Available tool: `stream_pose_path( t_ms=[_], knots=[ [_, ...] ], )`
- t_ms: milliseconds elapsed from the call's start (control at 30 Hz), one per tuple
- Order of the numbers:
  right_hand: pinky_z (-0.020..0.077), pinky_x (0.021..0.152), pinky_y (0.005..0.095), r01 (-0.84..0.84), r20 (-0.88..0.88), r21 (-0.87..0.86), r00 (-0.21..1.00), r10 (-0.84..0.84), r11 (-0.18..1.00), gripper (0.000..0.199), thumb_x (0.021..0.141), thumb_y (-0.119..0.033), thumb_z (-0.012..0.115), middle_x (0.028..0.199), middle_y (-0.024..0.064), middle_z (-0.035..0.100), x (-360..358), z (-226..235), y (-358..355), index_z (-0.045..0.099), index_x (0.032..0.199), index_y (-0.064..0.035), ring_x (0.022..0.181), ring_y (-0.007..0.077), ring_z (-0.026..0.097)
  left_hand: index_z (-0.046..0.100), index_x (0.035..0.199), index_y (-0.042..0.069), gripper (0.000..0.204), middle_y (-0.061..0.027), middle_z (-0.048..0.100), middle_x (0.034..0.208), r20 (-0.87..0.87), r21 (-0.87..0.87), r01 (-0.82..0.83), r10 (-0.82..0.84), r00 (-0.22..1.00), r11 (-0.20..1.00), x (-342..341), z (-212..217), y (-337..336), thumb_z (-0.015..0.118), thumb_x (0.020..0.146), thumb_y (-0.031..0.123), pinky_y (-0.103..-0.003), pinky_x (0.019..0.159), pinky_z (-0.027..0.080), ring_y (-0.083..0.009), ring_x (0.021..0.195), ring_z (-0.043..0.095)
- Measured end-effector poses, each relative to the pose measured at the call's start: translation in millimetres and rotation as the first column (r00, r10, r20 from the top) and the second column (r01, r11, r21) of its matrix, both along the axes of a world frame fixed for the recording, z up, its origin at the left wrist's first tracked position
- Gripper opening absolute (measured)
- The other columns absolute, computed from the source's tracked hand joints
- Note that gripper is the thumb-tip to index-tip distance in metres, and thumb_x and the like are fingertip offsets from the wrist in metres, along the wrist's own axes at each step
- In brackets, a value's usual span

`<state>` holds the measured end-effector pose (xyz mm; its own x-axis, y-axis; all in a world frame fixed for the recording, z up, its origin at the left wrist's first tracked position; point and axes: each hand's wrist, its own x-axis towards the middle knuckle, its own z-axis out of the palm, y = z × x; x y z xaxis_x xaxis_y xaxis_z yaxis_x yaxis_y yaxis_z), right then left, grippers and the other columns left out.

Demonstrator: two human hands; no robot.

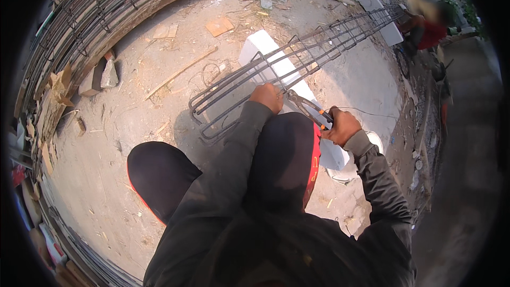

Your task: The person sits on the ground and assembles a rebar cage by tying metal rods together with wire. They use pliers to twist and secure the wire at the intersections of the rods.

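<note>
Pincers (304, 107) with dark jaws and orange-trimmed handles sit in the right hand (342, 126), its grip clenched around the handles, jaws pointing toward the rebar cage (297, 56). Just beside them the left hand (267, 97) is closed on one of the cage's long bars (near its bent end). The cage lies across white blocks (265, 48) on the dusty ground (122, 127), stretching away to the upper right. A thin wire (366, 111) trails from the pincers. Farther off, a person in red (430, 32) crouches by the cage's far end.
</note>
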<state>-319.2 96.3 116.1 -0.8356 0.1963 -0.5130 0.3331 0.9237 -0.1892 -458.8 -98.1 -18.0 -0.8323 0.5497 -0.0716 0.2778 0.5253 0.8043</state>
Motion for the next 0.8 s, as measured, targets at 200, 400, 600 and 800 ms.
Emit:
stream_pose_path(
  t_ms=[200,400,600,800],
  knots=[
    [0.055,0.071,0.0457,-0.169,-0.562,0.449,0.71,0.424,0.877,0.039,0.083,-0.025,0.078,0.107,0.012,0.064,24.6,-2.0,-2.3,0.062,0.111,-0.0034,0.09,0.0319,0.067,0.076,0.087,0.002,0.023,-0.0243,0.07,0.081,0.016,0.032,0.029,-0.03,0.999,0.999,-2.4,-6.3,1.7,0.072,0.085,0.025,-0.048,0.077,0.055,-0.0427,0.082,0.07],
    [0.0537,0.06,0.0388,-0.14,-0.381,0.025,0.914,0.139,0.99,0.043,0.094,-0.035,0.069,0.086,0.0128,0.068,27.7,-27.9,22.4,0.065,0.117,0.0006,0.068,0.0249,0.067,0.075,0.088,0.001,0.024,-0.0258,0.069,0.081,-0.018,0.009,0.025,-0.024,1.0,1.0,-2.1,-0.4,0.2,0.071,0.085,0.025,-0.048,0.076,0.055,-0.0434,0.083,0.069],
    [0.0523,0.046,0.0315,0.648,0.61,-0.758,0.744,-0.272,0.071,0.058,0.101,-0.051,0.059,0.072,0.0145,0.069,26.0,-48.6,37.8,0.066,0.109,0.0062,0.051,0.0188,0.065,0.074,0.086,-0.001,0.023,-0.0267,0.07,0.09,-0.013,-0.07,0.027,-0.028,1.0,0.997,-0.7,11.0,2.3,0.067,0.084,0.02,-0.049,0.083,0.056,-0.0442,0.09,0.069],
    [0.0593,0.064,0.0348,0.056,0.079,-0.272,0.996,-0.036,0.961,0.043,0.09,-0.029,0.077,0.083,0.0187,0.073,15.0,-17.3,21.8,0.063,0.113,0.0042,0.073,0.0275,0.074,0.074,0.09,0.001,0.022,-0.0241,0.072,0.086,0.056,0.014,0.045,-0.046,0.997,0.999,-1.2,14.2,-10.1,0.068,0.084,0.021,-0.048,0.08,0.056,-0.0416,0.086,0.071]
  ],
)
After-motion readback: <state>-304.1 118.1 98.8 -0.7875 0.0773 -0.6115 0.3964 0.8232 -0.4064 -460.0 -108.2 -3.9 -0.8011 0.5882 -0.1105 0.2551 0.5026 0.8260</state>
